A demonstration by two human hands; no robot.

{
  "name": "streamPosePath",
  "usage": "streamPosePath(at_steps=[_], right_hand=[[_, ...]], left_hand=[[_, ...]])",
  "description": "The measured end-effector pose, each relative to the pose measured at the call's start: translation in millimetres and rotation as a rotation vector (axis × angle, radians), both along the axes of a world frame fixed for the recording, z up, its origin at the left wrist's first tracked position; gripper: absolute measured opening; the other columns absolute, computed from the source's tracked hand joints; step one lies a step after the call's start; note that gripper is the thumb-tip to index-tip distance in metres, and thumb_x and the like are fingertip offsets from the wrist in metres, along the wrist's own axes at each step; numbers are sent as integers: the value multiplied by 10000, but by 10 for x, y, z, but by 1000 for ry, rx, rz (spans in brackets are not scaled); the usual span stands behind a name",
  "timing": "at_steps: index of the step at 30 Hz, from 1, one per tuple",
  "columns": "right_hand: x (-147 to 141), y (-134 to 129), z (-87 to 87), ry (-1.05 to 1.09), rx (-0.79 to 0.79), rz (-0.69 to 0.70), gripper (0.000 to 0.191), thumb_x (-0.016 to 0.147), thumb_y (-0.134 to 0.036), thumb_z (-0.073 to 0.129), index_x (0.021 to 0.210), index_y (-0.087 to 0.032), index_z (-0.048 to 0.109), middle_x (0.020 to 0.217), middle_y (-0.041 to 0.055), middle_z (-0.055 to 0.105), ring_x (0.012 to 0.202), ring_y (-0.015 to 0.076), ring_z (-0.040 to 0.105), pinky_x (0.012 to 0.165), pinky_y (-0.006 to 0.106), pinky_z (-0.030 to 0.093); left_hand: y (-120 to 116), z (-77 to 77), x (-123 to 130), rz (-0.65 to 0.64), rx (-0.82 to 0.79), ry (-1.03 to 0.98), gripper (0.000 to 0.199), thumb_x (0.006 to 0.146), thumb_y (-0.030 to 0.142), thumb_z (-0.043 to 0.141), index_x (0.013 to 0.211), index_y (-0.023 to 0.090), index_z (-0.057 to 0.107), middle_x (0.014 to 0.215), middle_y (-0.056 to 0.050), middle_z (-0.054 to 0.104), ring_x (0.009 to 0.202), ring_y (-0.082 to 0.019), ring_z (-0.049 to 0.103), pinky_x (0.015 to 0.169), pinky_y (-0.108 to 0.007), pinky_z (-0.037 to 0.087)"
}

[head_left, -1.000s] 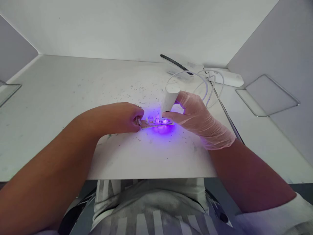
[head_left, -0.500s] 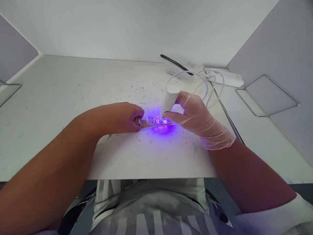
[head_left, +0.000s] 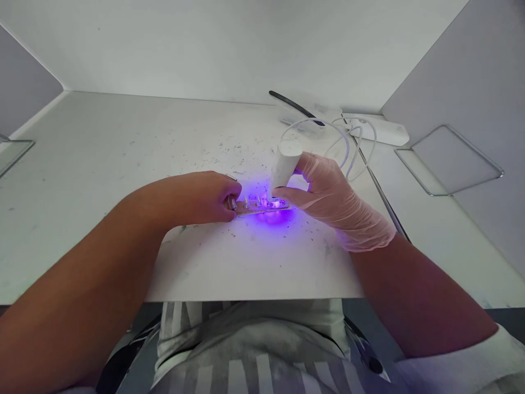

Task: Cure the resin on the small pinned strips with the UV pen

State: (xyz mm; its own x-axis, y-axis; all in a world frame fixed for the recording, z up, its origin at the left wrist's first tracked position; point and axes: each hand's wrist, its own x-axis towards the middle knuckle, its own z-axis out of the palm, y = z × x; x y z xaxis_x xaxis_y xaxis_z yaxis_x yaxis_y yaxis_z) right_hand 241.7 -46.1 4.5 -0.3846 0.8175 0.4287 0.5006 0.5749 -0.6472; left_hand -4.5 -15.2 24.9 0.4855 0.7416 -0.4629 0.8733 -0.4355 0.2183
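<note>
My bare left hand [head_left: 209, 197] pinches the left end of a thin flat strip [head_left: 252, 209] low over the white table. Several small upright pieces stand along the strip; glare hides what they are. My right hand [head_left: 324, 189], in a thin see-through glove, is closed around a white handheld UV lamp [head_left: 285, 164]. The lamp tilts with its lower end at the strip's right part. Violet light spreads over the strip and the tabletop around it.
A white cable [head_left: 346, 148] loops behind my right hand near a white bar-shaped device [head_left: 379, 131]. A dark curved stick [head_left: 295, 108] lies on clear plastic at the back. A wire frame [head_left: 451, 158] is at the right wall. Dark specks dot the table [head_left: 102, 142].
</note>
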Motion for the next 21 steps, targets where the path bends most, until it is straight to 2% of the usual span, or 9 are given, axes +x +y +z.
streamPosePath(at_steps=[15, 21], right_hand=[[5, 2, -12, 4, 17, 17, 63, 820, -245, 702, 856, -208, 665, 829, 11, 701, 753, 172, 653, 689, 331, 493], [0, 5, -5, -8, 17, 0, 57, 816, -234, 699, 850, -208, 661, 818, 10, 698, 742, 171, 648, 687, 332, 490]], left_hand=[[-20, 42, 36, 23, -10, 18, 106, 753, 387, 661, 809, 300, 688, 787, -34, 676, 710, -208, 600, 666, -366, 364], [-15, 36, 29, 29, -41, 50, 115, 758, 388, 629, 789, 278, 645, 877, -32, 713, 737, -203, 631, 684, -362, 391]])
